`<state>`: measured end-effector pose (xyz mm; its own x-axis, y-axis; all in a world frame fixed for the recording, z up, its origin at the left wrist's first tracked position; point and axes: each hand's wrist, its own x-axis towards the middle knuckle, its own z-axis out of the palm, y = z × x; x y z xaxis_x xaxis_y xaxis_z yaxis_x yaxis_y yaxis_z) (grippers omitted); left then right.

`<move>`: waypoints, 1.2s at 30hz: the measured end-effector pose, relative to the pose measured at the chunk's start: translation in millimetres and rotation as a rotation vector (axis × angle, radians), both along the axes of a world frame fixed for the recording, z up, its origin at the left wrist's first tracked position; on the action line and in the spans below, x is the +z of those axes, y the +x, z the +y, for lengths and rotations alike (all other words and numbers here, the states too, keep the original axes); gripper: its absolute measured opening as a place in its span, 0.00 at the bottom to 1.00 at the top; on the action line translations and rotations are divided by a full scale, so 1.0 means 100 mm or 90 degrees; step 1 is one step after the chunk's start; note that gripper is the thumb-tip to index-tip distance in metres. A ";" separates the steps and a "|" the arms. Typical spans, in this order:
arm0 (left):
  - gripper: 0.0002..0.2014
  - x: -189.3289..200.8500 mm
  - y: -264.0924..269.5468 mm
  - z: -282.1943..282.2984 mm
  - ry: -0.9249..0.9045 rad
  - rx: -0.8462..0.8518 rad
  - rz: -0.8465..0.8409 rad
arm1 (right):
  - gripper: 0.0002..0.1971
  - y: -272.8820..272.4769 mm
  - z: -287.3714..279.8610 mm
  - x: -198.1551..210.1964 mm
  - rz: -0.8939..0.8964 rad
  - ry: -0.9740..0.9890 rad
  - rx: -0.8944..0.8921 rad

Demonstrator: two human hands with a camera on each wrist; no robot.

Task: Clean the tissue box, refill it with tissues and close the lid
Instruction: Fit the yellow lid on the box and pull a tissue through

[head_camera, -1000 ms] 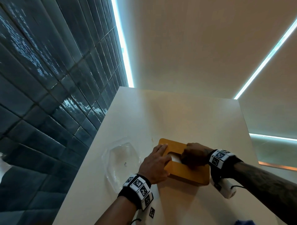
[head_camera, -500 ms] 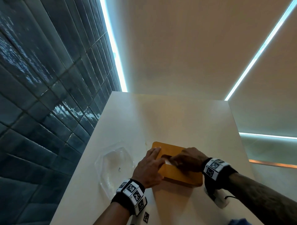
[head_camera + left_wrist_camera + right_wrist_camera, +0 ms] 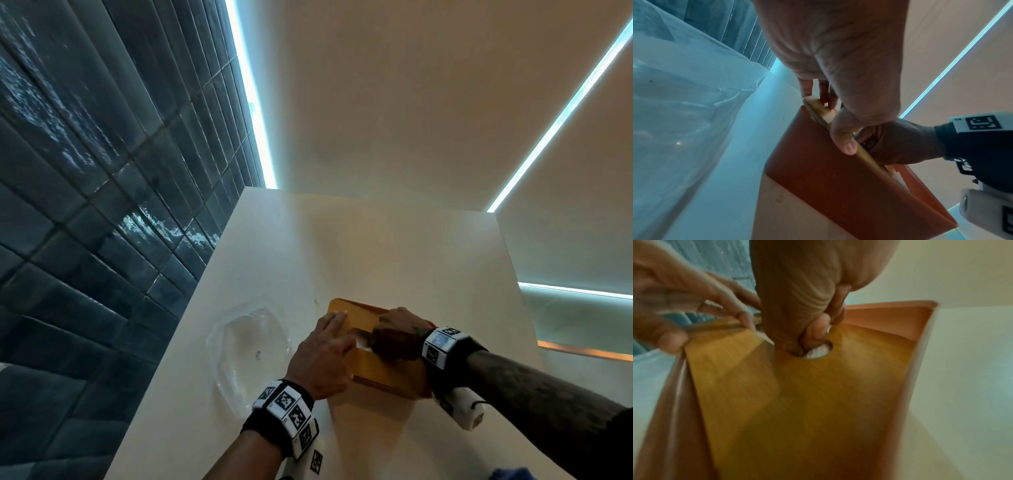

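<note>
Wooden lid [image 3: 383,368], left hand [image 3: 322,359] flat on it, right hand [image 3: 394,337] pinching tissue [image 3: 816,352]

Right hand [image 3: 397,337] fingertips go into the lid [image 3: 380,368] slot, hidden in head view; right wrist view shows only a sliver of white tissue [image 3: 818,352] there, grip on it unclear. Left hand [image 3: 323,356] covers the lid's left edge. Tissue box [image 3: 838,175] body mostly hidden under lid and hands in head view. Right wrist view blurred, left hand smeared. Blue item [image 3: 510,474] cut off by bottom edge, unidentifiable. Small speck on the clear plastic [image 3: 246,346] too small to tell.
</note>
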<state>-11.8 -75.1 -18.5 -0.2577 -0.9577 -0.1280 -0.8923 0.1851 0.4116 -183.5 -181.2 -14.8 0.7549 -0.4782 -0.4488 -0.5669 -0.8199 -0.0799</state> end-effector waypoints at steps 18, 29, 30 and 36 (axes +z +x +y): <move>0.19 -0.03 -0.03 -0.08 0.036 -0.045 -0.016 | 0.10 -0.32 0.17 0.00 -0.105 0.036 -0.104; 0.21 0.00 -0.03 -0.06 0.035 -0.038 -0.018 | 0.17 -0.23 0.17 -0.06 0.021 -0.038 0.063; 0.21 0.00 -0.03 -0.06 0.032 -0.037 -0.016 | 0.18 -0.25 0.19 -0.06 0.029 -0.050 0.069; 0.22 -0.04 -0.02 -0.04 0.015 -0.032 -0.010 | 0.17 -0.44 0.16 -0.15 0.015 0.000 0.007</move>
